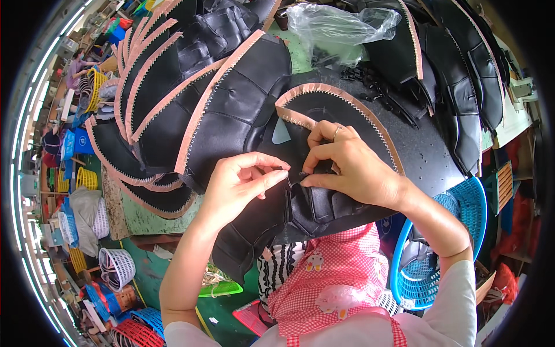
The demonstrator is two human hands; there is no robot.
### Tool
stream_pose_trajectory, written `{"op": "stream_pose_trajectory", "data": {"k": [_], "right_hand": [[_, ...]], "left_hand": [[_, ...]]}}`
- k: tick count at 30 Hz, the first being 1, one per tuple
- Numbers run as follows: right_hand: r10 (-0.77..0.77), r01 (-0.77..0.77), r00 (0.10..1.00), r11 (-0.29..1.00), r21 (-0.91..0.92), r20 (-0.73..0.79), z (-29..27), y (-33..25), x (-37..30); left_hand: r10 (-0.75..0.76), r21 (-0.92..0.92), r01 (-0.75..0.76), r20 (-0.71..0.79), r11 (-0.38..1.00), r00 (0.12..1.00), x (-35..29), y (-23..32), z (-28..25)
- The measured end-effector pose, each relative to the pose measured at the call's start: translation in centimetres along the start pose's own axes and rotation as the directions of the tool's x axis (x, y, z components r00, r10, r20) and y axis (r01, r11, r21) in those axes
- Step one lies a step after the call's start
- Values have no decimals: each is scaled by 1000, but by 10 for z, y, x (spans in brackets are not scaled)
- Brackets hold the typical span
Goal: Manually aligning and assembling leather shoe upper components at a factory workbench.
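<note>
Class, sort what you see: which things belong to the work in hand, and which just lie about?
Work in hand:
left hand
right hand
black piece with pink edging, under both hands
similar black pieces, piled left

Apparently lying about:
clear plastic bag
blue basket, right
green tray

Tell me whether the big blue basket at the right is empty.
Not empty: dark pieces show inside the blue basket. Part of it is hidden, so how full, I cannot tell.

This place looks as a workshop: many similar stitched black pieces lie in piles on the table, plastic baskets crowd the left of the frame, under long lamps
</note>
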State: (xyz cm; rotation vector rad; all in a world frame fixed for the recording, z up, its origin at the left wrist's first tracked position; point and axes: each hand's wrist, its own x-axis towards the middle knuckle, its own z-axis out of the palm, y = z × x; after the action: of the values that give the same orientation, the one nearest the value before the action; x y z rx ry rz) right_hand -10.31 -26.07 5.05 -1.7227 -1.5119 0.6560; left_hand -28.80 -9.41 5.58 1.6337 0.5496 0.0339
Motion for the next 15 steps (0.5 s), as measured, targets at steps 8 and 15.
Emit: {"op": "stream_pose_trajectory", "data": {"k": [8, 15], "right_hand": [[9, -8, 994, 1000, -9, 112, -4, -4, 8], [-12, 21, 993, 997, -76, 117, -4, -9, 12]], "left_hand": [[65, 75, -62, -34, 995, 997, -4, 1, 7], [93, 130, -91, -13, 987, 996, -5, 4, 8]]}}
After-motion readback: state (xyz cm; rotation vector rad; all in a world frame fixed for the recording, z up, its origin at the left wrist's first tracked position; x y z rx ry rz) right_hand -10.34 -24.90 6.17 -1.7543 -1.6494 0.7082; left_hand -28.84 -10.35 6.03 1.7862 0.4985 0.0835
